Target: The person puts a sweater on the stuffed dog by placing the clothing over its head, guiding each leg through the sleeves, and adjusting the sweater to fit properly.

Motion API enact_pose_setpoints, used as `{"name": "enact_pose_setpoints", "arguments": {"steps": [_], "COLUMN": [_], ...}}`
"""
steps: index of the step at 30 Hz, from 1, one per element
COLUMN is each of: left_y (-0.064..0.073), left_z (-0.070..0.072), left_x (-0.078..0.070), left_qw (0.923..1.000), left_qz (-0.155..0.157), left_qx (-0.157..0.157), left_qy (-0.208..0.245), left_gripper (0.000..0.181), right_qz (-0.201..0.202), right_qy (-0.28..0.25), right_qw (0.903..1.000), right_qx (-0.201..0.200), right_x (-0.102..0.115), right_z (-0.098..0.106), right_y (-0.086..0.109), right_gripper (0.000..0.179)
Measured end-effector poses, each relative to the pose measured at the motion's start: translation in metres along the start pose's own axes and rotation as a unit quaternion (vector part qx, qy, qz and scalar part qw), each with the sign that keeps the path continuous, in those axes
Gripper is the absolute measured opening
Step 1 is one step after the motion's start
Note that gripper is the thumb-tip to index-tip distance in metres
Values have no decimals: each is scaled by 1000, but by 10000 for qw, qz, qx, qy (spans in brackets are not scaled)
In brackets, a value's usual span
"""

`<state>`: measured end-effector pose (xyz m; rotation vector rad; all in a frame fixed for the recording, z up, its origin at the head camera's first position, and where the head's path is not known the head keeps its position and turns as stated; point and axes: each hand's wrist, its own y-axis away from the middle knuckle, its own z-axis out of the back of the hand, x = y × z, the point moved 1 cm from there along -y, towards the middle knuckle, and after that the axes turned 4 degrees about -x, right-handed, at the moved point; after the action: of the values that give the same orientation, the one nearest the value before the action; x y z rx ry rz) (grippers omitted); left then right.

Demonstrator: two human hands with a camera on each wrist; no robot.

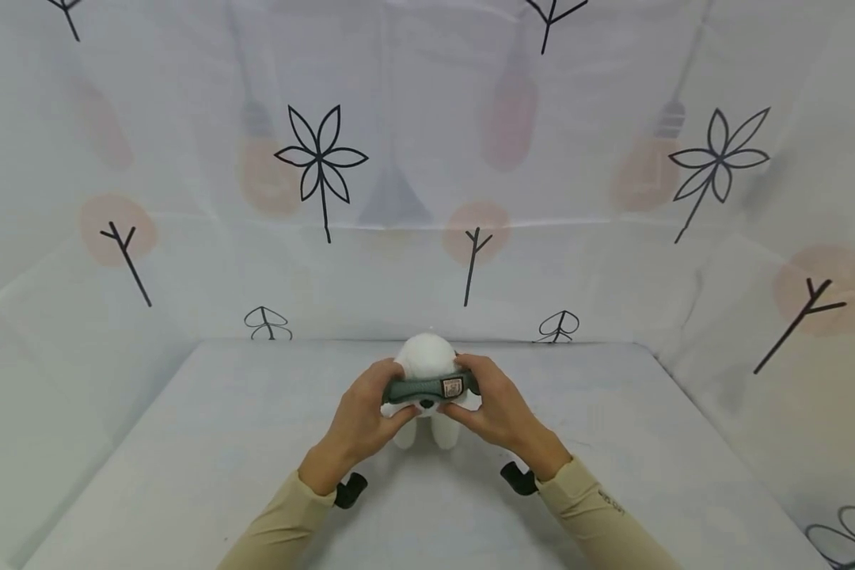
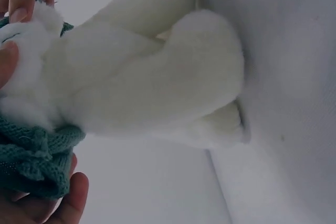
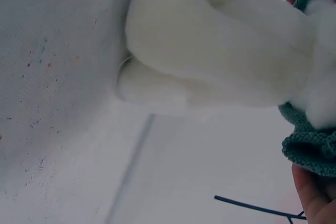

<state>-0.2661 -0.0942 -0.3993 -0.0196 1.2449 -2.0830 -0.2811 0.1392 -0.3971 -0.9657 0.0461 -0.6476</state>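
Note:
A white plush animal (image 1: 428, 355) with a dark nose stands upright on its legs, facing me. A green knitted garment (image 1: 419, 389) with a square label (image 1: 452, 387) lies across its face just above the nose. My left hand (image 1: 359, 417) grips the garment's left end, thumb beneath near the muzzle. On the other side my right hand (image 1: 504, 408) grips the right end the same way. Both wrist views show the plush body (image 2: 142, 72) sideways, with the knit bunched at the fingers. The back of the plush head is hidden.
The plush stands on a white cloth-covered table (image 1: 256, 475). Behind it rises a pale curtain (image 1: 399, 269) printed with plants and lamps, which also closes in both sides. A dark curved piece (image 1: 351, 491) shows by the left wrist and another (image 1: 518, 478) by the right.

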Motion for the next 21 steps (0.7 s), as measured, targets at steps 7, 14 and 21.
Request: {"name": "enact_pose_setpoints", "arguments": {"steps": [7,14,21], "left_y": [1,3,2], "left_z": [0,-4,-4], "left_x": [0,1,0], "left_qw": [9994,9998,9999], "left_qz": [280,159,-25], "left_qx": [132,86,-120], "left_qy": [-129,-125,-105], "left_gripper": [48,38,38], "right_qz": [-571,-325,321], "right_qy": [245,373,185], "right_qw": [9980,9986,9985], "right_qx": [114,-160,-392], "right_x": [-1,0,1], "right_z": [-3,-5,-6], "right_y": [4,4,4], "right_gripper": [76,52,36]}}
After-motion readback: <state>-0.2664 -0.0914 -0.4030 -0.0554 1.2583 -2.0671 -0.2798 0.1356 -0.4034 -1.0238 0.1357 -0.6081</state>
